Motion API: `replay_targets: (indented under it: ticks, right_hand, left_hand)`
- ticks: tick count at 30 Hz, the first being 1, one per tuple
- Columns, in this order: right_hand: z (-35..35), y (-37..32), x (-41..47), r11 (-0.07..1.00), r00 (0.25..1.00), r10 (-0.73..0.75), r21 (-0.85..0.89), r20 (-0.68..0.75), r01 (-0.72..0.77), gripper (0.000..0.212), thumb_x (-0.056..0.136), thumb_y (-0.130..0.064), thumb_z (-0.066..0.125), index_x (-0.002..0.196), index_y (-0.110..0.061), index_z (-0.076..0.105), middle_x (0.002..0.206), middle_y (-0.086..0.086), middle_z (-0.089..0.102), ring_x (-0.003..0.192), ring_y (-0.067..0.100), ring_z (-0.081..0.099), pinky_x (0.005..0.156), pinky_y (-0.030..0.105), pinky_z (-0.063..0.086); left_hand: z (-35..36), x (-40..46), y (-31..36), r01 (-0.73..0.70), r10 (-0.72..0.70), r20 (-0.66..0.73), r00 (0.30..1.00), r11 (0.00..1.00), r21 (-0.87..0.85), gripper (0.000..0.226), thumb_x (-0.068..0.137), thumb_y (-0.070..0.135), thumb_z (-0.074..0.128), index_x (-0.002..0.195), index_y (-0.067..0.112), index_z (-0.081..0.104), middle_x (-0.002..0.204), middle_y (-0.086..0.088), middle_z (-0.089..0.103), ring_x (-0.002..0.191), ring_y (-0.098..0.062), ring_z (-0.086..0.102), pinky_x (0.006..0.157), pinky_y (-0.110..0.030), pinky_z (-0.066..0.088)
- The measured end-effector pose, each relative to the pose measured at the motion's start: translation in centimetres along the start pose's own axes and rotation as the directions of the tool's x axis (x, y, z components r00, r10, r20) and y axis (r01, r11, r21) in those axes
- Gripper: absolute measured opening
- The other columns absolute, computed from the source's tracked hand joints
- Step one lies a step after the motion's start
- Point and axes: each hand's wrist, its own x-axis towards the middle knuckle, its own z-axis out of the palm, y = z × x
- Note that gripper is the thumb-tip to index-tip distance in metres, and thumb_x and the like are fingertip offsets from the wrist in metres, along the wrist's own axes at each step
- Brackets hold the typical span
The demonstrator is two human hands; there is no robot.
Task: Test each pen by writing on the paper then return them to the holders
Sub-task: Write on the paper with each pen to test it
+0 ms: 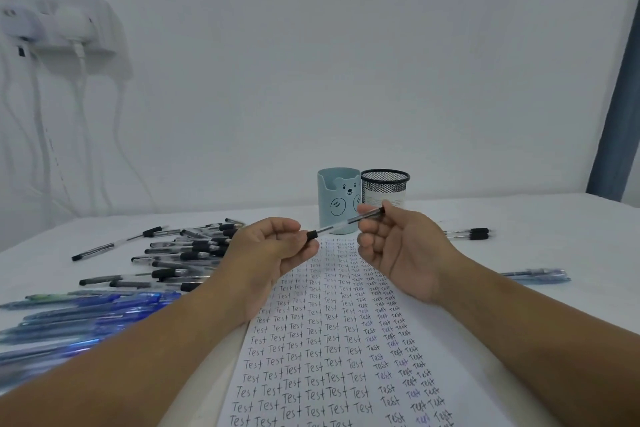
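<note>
Pen point(346, 222) held in the air between both hands, above the far end of the paper point(332, 350), lying nearly level and rising a little toward the right. Clear barrel, black cap at the left end, black plug at the right end. Left hand point(273, 253) curled, palm up, thumb and fingertips pinching the capped end. Right hand point(398, 246) curled too, palm up, thumb and forefinger pinching the barrel near the right end. Both forearms reaching in from the bottom corners.

Below, paper running lengthwise away from the viewer on the white table point(519, 218), filled with columns of the word "Test" in black ink, a few in blue toward the right.

Just behind the hands, two holders side by side and touching or nearly so: blue cup point(337, 198) with a bear face on the left, black mesh cup point(385, 185) on the right. Contents of either not visible.

Left of the paper, black pens point(180, 253) in a loose heap, and nearer, blue pens point(86, 315) in a heap. Right of the hands, two black-capped pens point(467, 233) lying together; farther right and nearer, two blue pens point(535, 277).

On the wall at upper left, socket strip point(52, 24) with white cables hanging down.
</note>
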Motion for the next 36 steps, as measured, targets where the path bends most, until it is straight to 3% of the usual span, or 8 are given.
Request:
replay_targets:
  ticks: [8, 11, 13, 15, 17, 21, 27, 36]
  right_hand:
    - [-0.3, -0.3, -0.1, 1.000, 0.995, -0.016, 0.028, 0.096, 0.014, 0.035, 0.104, -0.036, 0.044, 0.102, -0.010, 0.068, 0.067, 0.005, 0.063, 0.050, 0.017, 0.052, 0.051, 0.026, 0.049]
    - [0.3, 0.3, -0.3, 0.994, 0.990, -0.034, -0.098, 0.134, 0.047, 0.068, 0.091, -0.068, 0.041, 0.114, -0.009, 0.068, 0.073, 0.010, 0.064, 0.053, 0.021, 0.053, 0.058, 0.030, 0.048]
    - [0.6, 0.3, -0.4, 0.964, 0.987, -0.096, -0.235, 0.127, 0.124, 0.053, 0.082, -0.056, 0.062, 0.102, -0.007, 0.065, 0.069, 0.005, 0.060, 0.054, 0.018, 0.052, 0.059, 0.030, 0.048]
    - [0.5, -0.4, 0.0, 0.920, 0.977, -0.205, -0.328, 0.063, 0.215, 0.021, 0.082, -0.021, 0.077, 0.080, -0.011, 0.059, 0.060, 0.000, 0.053, 0.050, 0.012, 0.046, 0.054, 0.024, 0.047]
    - [-0.2, -1.8, 1.0, 0.905, 0.945, -0.309, -0.339, -0.104, 0.258, 0.033, 0.084, 0.002, 0.073, 0.067, -0.015, 0.050, 0.052, -0.002, 0.046, 0.046, 0.011, 0.038, 0.049, 0.023, 0.040]
    - [-1.4, -4.0, 2.4, 0.892, 0.891, -0.353, -0.390, -0.285, 0.229, 0.014, 0.088, -0.004, 0.062, 0.076, -0.009, 0.058, 0.056, 0.006, 0.051, 0.044, 0.018, 0.044, 0.045, 0.024, 0.039]
    - [-2.7, -2.0, 4.7, 0.762, 0.924, -0.275, -0.646, -0.266, 0.041, 0.011, 0.086, -0.015, 0.065, 0.081, -0.005, 0.065, 0.060, 0.009, 0.060, 0.044, 0.017, 0.048, 0.043, 0.021, 0.037]
    - [-4.2, -0.9, 5.6, 0.385, 0.918, -0.393, -0.917, -0.059, 0.106, 0.028, 0.083, -0.025, 0.077, 0.065, -0.015, 0.058, 0.060, 0.006, 0.070, 0.050, 0.014, 0.056, 0.053, 0.026, 0.047]
  left_hand:
    - [0.6, -0.4, 0.1, -0.067, 0.066, 0.015, 0.998, 0.995, 0.076, 0.015, 0.086, -0.012, 0.067, 0.097, -0.003, 0.063, 0.077, -0.014, 0.070, 0.076, -0.027, 0.074, 0.072, -0.029, 0.063]
    - [1.3, -0.6, -0.2, -0.157, 0.154, 0.034, 0.988, 0.970, 0.186, 0.014, 0.086, -0.002, 0.073, 0.097, 0.002, 0.066, 0.076, -0.011, 0.072, 0.078, -0.024, 0.074, 0.083, -0.035, 0.062]
    - [1.7, -0.7, -0.4, -0.203, 0.194, 0.058, 0.979, 0.917, 0.345, 0.018, 0.086, 0.007, 0.076, 0.101, 0.012, 0.067, 0.082, -0.002, 0.076, 0.083, -0.017, 0.073, 0.086, -0.034, 0.058]
    - [1.3, -0.8, -0.5, -0.286, 0.235, 0.165, 0.958, 0.740, 0.608, 0.029, 0.086, 0.026, 0.078, 0.112, 0.029, 0.064, 0.099, 0.013, 0.075, 0.092, 0.001, 0.068, 0.084, -0.022, 0.051]
    - [0.7, -0.8, -0.6, -0.379, 0.213, 0.314, 0.925, 0.477, 0.793, 0.040, 0.087, 0.041, 0.075, 0.123, 0.040, 0.058, 0.116, 0.026, 0.064, 0.105, 0.012, 0.057, 0.094, -0.015, 0.043]
    - [0.5, -0.5, -0.9, -0.402, 0.043, 0.400, 0.915, 0.165, 0.901, 0.039, 0.093, 0.051, 0.065, 0.130, 0.041, 0.057, 0.129, 0.030, 0.051, 0.120, 0.007, 0.042, 0.109, -0.023, 0.032]
    - [0.0, 0.2, -1.2, -0.439, -0.027, 0.446, 0.895, 0.134, 0.889, 0.025, 0.096, 0.051, 0.059, 0.118, 0.038, 0.062, 0.121, 0.028, 0.056, 0.119, 0.006, 0.048, 0.107, -0.021, 0.037]
    - [-0.2, 0.4, -1.4, -0.452, -0.039, 0.459, 0.888, 0.113, 0.885, 0.028, 0.097, 0.051, 0.055, 0.122, 0.040, 0.059, 0.127, 0.031, 0.052, 0.122, 0.009, 0.043, 0.106, -0.017, 0.032]
